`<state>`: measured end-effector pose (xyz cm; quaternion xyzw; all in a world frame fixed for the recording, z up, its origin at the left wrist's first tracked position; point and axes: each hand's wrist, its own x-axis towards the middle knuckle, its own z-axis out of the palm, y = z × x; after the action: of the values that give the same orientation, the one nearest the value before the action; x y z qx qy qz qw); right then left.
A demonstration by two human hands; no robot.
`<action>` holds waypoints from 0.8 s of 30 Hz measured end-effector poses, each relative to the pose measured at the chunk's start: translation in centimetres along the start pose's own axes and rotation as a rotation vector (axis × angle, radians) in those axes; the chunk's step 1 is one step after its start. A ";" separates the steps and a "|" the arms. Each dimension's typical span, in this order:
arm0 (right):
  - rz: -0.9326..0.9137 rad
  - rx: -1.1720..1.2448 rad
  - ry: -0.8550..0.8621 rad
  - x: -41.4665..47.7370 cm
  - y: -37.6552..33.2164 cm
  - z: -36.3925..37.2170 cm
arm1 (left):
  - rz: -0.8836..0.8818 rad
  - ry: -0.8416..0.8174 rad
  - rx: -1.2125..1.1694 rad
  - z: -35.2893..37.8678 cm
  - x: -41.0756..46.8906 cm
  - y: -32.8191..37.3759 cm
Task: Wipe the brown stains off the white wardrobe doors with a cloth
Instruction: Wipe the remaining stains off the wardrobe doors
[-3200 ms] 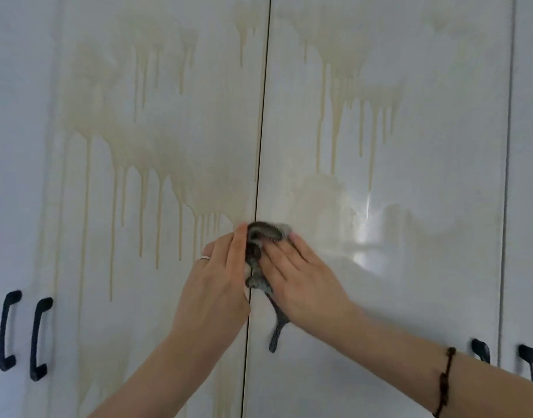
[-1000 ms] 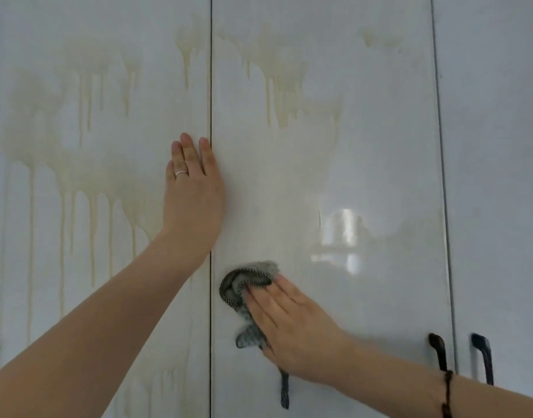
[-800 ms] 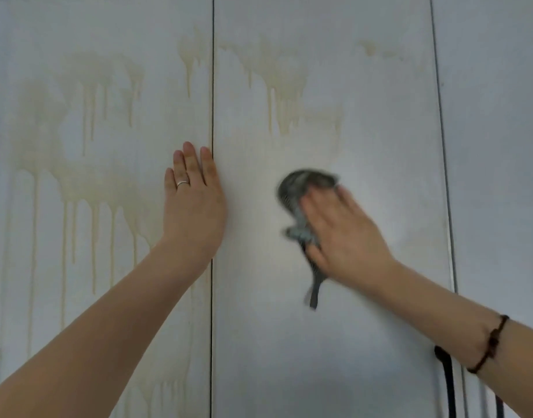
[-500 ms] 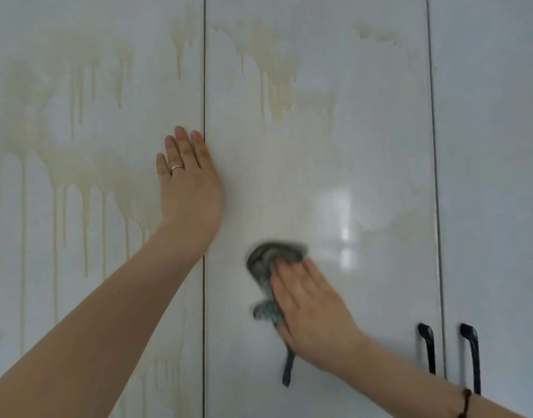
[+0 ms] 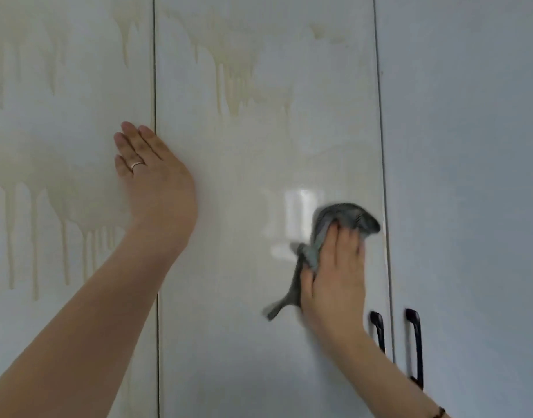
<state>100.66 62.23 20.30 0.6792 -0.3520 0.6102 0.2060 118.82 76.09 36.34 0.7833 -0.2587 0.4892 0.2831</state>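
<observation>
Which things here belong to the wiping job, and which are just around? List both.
Job: cloth; right hand pressing it on the middle door; brown stains; left hand flat across the door seam.
Just there: black handles; ring; bracelet; unstained right door.

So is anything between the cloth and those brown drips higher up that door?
Nothing visible. The right hand presses the cloth low on the middle door; only bare door lies between it and the brown drips above. The left hand rests off to the side.
</observation>
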 end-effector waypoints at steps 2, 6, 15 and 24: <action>-0.230 -0.015 -0.112 -4.9 -2.0 0.6 | -0.023 -0.011 -0.030 -0.4 0.2 0.4; -0.226 -0.137 -0.046 1.8 1.8 -0.3 | -0.058 -0.078 -0.050 -1.4 0.5 1.0; -0.076 -0.018 0.091 5.4 -0.8 -0.8 | 0.056 -0.146 0.182 -1.4 0.6 -0.2; -0.209 -0.161 0.066 21.1 -1.7 -3.4 | 0.075 -0.252 0.246 -5.4 3.8 0.8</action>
<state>99.72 60.96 41.72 0.6731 -0.3199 0.5772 0.3338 116.39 78.78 41.93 0.8569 -0.2595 0.4253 0.1321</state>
